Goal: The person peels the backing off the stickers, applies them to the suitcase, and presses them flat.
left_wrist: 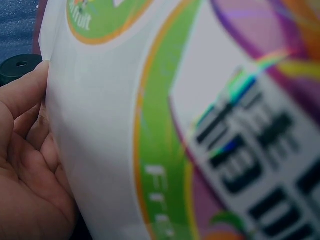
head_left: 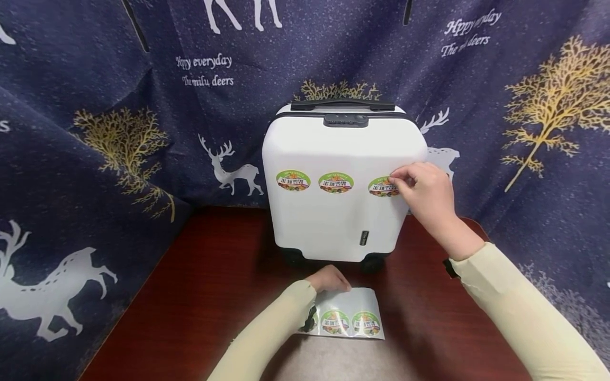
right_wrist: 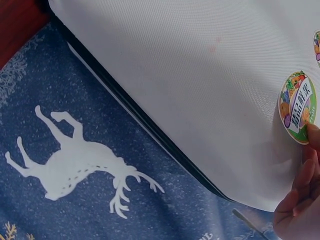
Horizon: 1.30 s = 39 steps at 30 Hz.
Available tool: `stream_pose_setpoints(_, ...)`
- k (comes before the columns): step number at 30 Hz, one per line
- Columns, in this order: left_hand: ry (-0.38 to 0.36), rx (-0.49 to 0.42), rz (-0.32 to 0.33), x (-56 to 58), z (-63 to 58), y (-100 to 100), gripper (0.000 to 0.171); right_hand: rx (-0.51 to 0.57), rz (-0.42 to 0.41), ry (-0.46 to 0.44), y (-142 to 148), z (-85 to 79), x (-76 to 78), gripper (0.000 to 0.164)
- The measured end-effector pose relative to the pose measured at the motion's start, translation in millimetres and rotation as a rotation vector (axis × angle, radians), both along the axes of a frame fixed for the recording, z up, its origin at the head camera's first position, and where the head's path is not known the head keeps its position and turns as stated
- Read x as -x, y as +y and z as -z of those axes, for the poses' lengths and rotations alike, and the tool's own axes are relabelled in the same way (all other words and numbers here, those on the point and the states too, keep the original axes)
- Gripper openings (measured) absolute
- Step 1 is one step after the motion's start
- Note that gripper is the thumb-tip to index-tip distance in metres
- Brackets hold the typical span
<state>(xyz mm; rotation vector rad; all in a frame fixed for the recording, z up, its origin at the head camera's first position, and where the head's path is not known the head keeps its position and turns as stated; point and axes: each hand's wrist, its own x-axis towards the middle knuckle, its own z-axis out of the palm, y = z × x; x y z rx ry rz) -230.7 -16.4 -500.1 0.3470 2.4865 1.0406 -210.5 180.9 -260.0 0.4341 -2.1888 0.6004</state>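
Observation:
A white suitcase [head_left: 319, 222] with a black handle stands upright on the table. My right hand [head_left: 429, 191] pinches the right edge of an oval fruit sticker [head_left: 380, 187] at the suitcase's front; in the right wrist view the thumb overlaps the sticker's [right_wrist: 296, 105] green end. Whether that sticker lies fully flat, I cannot tell. Two matching stickers, a left one [head_left: 293, 181] and a middle one [head_left: 335, 183], lie on the front in the same row. Lower down, my left hand [head_left: 330, 279] holds the sticker sheet [head_left: 364, 297] by its upper edge, fingers partly behind it in the left wrist view.
Under the suitcase is a dark red-brown table [head_left: 214, 264]. A pale surface [head_left: 329, 360] shows below the sheet. Behind hangs a blue cloth [head_left: 267, 69] printed with deer and trees. The suitcase has black wheels [head_left: 371, 263] and a small dark label [head_left: 364, 238].

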Motion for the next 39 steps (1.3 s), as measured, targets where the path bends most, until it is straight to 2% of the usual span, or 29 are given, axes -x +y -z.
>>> stream_pose_setpoints(13, -0.009, -0.010, -0.006, 1.6, 2.5, -0.9, 0.011, -0.073, 0.007, 0.064, -0.6, 0.1, -0.2, 0.006)
stream_pose_setpoints(39, -0.005, -0.023, 0.004, 2.5, 3.8, -1.7, 0.011, -0.047, -0.004, 0.109, 5.3, 3.0, 0.6, 0.006)
